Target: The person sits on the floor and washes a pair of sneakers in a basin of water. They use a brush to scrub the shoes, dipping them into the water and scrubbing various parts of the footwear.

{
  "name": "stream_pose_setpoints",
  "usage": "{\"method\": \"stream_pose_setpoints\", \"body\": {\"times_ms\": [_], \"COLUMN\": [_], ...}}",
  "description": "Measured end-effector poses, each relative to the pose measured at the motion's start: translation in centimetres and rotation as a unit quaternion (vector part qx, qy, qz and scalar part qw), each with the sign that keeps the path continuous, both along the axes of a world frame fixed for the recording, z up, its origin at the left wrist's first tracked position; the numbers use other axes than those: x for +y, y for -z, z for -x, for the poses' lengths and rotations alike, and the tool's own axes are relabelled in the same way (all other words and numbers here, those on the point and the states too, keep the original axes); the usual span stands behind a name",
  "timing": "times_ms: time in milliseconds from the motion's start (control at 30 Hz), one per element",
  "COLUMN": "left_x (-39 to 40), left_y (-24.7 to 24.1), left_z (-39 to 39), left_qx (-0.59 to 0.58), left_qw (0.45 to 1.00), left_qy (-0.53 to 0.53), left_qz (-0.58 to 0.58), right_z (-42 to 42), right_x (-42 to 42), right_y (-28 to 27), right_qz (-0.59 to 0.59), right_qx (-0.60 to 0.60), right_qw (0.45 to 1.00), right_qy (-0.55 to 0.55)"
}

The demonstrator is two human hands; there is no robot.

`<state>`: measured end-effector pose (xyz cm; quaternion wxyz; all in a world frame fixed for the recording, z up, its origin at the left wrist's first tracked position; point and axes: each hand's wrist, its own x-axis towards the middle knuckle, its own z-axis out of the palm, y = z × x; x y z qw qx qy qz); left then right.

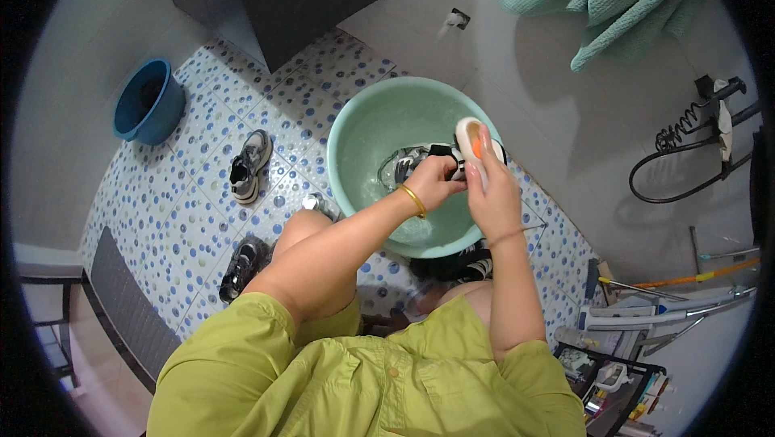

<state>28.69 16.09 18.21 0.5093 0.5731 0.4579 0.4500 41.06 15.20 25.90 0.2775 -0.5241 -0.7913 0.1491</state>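
A mint-green plastic basin [357,128] of water stands in front of me on the tiled floor. My left hand [431,184], with a gold bangle at its wrist, grips a wet grey, white and black sneaker [415,158] over the basin's middle. In my right hand [497,192] is a white oval handled brush [466,128] with an orange part, held over the sneaker's right end. My fingers hide part of both, and I cannot see the brush's underside. Where brush and shoe overlap, contact cannot be made out.
A second grey sneaker [249,167] lies left of the basin. Farther left stands a blue bucket [166,113] with something dark inside. A running tap [458,18] is on the wall. Mop handles [666,316] and a black rack [623,370] are at right.
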Motion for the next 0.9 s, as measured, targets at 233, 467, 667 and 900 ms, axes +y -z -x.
{"method": "stream_pose_setpoints", "body": {"times_ms": [233, 467, 667, 900], "left_x": [1.0, 2.4, 2.4, 2.6], "left_y": [0.4, 0.2, -1.8, -0.7], "left_z": [-0.6, 0.7, 5.5, 7.7], "left_qx": [0.074, -0.248, -0.425, -0.45], "left_qw": [0.997, 0.967, 0.889, 0.867], "left_qy": [0.026, -0.046, -0.155, -0.19], "left_qz": [-0.002, 0.036, 0.069, 0.097], "right_z": [0.5, -5.4, -2.3, -1.0], "right_x": [0.9, 3.5, 3.7, 4.8], "right_y": [-0.9, 2.7, 6.5, 14.1], "right_qz": [0.014, 0.051, 0.295, 0.341], "right_qx": [-0.033, 0.063, -0.197, -0.17], "right_qw": [0.999, 0.981, 0.929, 0.919], "right_qy": [0.024, 0.178, 0.107, 0.103]}}
